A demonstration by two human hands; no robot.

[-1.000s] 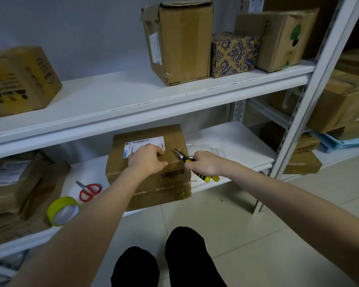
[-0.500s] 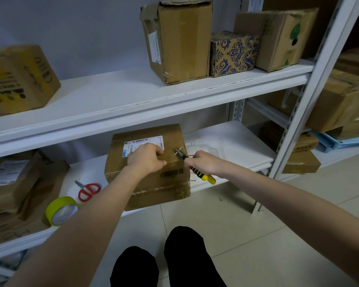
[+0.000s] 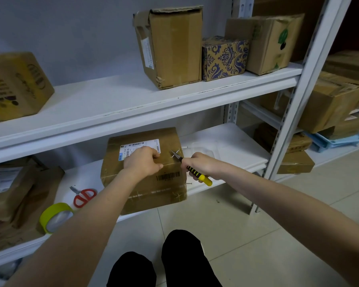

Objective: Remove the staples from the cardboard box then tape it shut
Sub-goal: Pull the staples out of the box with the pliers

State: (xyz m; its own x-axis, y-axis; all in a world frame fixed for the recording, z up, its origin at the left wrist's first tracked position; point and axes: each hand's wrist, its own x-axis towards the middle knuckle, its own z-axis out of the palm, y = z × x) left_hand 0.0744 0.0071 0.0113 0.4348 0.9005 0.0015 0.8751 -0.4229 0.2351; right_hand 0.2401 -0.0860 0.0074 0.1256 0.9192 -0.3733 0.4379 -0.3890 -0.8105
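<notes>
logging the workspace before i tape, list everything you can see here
cardboard box: 1, brown, lower shelf centre
pliers: 1, yellow-black handles, tip at box's right edge
staples: a few, silver, sticking out near box's right edge
scissors: 1, red handles, lower shelf left of box
tape roll: 1, yellow, lower shelf front left
upper-shelf boxes: 4, three brown, one blue-patterned, upper shelf
side-rack boxes: several, brown, far right
left hand: 1, fingers curled, on box top
right hand: 1, gripping pliers
knees: 2, black trousers, bottom centre

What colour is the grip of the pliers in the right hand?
Yellow with black stripes; the pliers show best in the head view.
</notes>
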